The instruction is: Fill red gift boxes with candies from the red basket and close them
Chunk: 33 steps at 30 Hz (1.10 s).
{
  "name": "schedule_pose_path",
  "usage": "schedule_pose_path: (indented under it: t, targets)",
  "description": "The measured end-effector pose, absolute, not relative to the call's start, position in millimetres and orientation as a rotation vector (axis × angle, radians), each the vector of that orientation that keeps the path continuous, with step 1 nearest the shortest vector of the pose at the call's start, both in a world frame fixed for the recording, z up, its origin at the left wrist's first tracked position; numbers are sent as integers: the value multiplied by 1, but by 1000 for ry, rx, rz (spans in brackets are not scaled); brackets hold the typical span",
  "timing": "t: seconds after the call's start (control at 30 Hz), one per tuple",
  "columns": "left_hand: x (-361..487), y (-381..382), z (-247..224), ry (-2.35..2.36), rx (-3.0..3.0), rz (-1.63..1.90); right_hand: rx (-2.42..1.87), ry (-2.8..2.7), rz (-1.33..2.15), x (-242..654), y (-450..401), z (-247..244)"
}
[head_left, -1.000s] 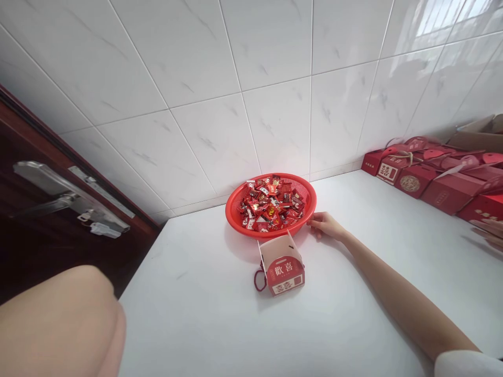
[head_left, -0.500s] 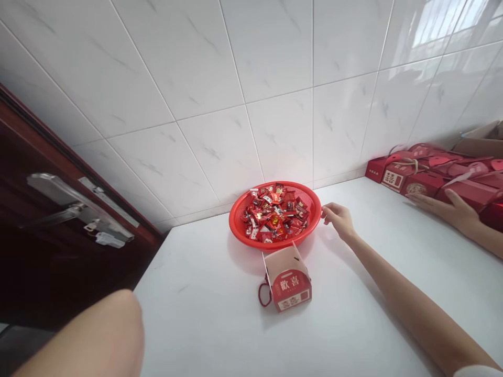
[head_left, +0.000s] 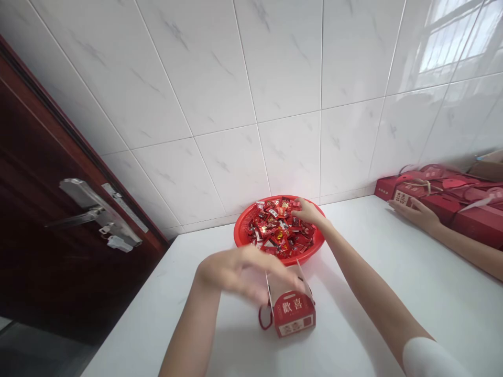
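Note:
My left hand (head_left: pixel 247 272), blurred by motion, hovers over the open top of a small red gift box (head_left: pixel 294 314) with its fingers apart and nothing in them. Gold characters mark the front of the box, and a dark red cord handle (head_left: pixel 265 317) loops out at its left side. Behind the box sits a red plastic basket (head_left: pixel 240 235) full of wrapped candies (head_left: pixel 281 230). Over the basket's right side is my right hand (head_left: pixel 309 212), fingertips at the candies, thumb and fingers apart; I see no candy in its grasp.
Another person's hand (head_left: pixel 418 213) rests by a row of red gift boxes (head_left: pixel 467 214) at the right. White tiles (head_left: pixel 220 157) rise behind the white table (head_left: pixel 188 272). A dark red door with a metal handle (head_left: pixel 94 212) stands at the left.
My left hand has come in from the lower left to above the box. My right hand has moved from the basket's outer edge onto the candies. The other person's hand has shifted left.

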<state>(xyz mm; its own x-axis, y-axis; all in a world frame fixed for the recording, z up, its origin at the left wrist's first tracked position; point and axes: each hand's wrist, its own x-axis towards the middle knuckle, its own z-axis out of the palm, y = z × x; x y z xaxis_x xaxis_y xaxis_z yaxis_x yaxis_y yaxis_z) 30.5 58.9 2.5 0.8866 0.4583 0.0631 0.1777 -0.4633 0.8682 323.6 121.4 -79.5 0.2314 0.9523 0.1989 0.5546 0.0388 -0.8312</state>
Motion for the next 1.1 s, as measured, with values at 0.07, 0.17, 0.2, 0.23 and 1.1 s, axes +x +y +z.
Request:
schedule_pose_path:
  t: [0.07, 0.17, 0.2, 0.23, 1.1]
  targets:
    - [38, 80, 4, 498, 2029, 292, -1674, -1520, 625, 321, 133, -83]
    - [52, 118, -19, 1003, 2017, 574, -1698, -1643, 700, 321, 137, -89]
    - [56, 130, -31, 1079, 2019, 596, -1696, -1680, 720, 321, 136, -91]
    - [59, 140, -42, 1146, 2025, 600, -1691, -1713, 734, 322, 134, -92]
    - [92, 143, -65, 1016, 1889, 902, -1054, -1271, 763, 301, 79, -69]
